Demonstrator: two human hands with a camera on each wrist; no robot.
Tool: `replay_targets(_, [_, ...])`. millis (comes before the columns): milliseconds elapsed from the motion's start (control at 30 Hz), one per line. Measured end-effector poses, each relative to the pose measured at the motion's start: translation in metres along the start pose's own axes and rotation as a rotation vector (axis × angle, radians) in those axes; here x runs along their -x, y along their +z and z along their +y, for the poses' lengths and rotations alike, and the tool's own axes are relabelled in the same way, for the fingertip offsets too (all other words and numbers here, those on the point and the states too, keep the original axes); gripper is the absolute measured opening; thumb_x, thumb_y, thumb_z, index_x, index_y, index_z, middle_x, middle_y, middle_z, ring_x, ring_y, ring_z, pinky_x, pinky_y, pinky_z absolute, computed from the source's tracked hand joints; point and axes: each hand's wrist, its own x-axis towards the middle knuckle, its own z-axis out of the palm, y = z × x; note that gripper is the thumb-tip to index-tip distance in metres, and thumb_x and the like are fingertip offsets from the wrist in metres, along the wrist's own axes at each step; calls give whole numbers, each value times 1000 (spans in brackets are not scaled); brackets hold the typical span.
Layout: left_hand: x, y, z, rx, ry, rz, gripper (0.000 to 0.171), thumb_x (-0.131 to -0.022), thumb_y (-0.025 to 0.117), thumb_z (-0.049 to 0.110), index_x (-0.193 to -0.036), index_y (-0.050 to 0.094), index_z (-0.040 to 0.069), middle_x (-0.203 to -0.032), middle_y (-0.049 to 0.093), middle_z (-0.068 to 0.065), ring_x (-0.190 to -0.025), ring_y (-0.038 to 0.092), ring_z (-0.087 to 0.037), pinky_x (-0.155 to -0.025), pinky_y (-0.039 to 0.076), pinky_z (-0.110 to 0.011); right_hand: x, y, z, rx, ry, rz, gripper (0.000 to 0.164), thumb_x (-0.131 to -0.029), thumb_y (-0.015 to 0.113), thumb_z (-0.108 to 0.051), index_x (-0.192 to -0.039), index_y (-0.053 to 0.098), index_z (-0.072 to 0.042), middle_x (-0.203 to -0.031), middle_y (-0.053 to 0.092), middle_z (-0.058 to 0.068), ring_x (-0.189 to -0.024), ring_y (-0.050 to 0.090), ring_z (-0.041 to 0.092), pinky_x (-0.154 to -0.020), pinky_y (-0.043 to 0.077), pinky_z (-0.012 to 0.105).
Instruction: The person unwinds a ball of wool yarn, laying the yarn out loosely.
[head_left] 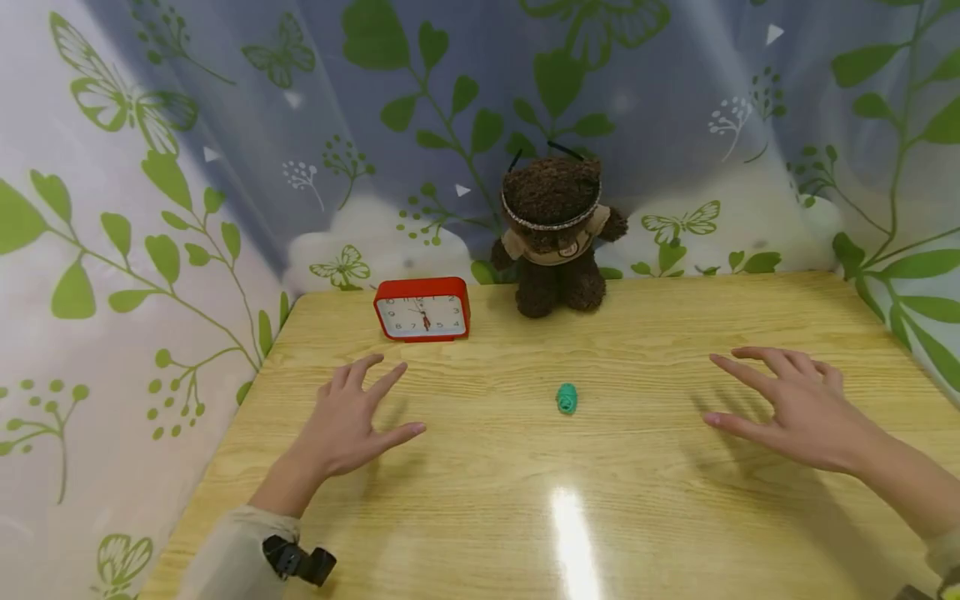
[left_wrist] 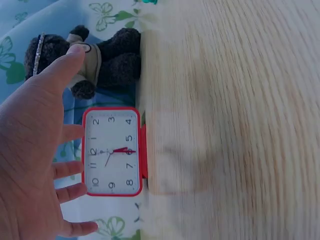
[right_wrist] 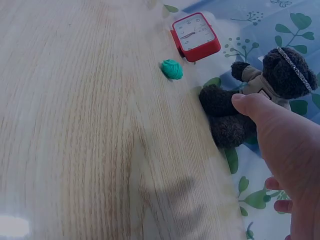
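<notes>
A small green bundle of wound cord [head_left: 567,398] lies near the middle of the wooden table. My left hand [head_left: 348,421] hovers over the table to its left, fingers spread and holding nothing. Just beyond those fingers stands a red alarm clock [head_left: 422,310] with a white face; the left wrist view shows the clock [left_wrist: 112,151] past the fingertips. To the right of the bundle, my right hand [head_left: 798,408] is raised above the table, fingers apart, with nothing in it. From the right wrist, the green bundle [right_wrist: 171,69] appears beyond the thumb, near the clock [right_wrist: 196,37].
A dark brown teddy bear [head_left: 557,237] with a headband and beige top sits at the table's back edge, against a curtain [head_left: 660,108] printed with leaves and butterflies. The wooden table [head_left: 480,500] reflects a bright light at the front. A black strap device [head_left: 298,560] is on the left sleeve.
</notes>
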Motion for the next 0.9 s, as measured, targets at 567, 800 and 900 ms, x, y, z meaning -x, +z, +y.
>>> replay_targets(567, [-37,12,28,107,165,9,77,-81,71,66,-143,56,24,-143,47,-8,-132,38,-32,-99,38,-61,-12,12,-15,-153,-39,-25,68,-88,73,-48,-147,52,-21,-132,51,12,-111,40,33,-78,24,47])
replay_targets(800, [-62,35,52,208,223,-56,76,-82,72,64,-143,56,22,-140,47,-8,-131,38,-30,-100,38,-59,-17,19,-20,-173,-41,-28,68,-87,74,-49,-145,54,-18,-130,53,12,-112,41,32,-77,24,44])
replay_targets(900, [-72,44,60,235,241,-78,76,-81,73,63,-143,57,22,-139,48,-6,-130,38,-29,-100,39,-57,-21,21,-23,-183,-40,-38,68,-87,73,-50,-145,54,-19,-129,53,12,-113,43,32,-77,24,43])
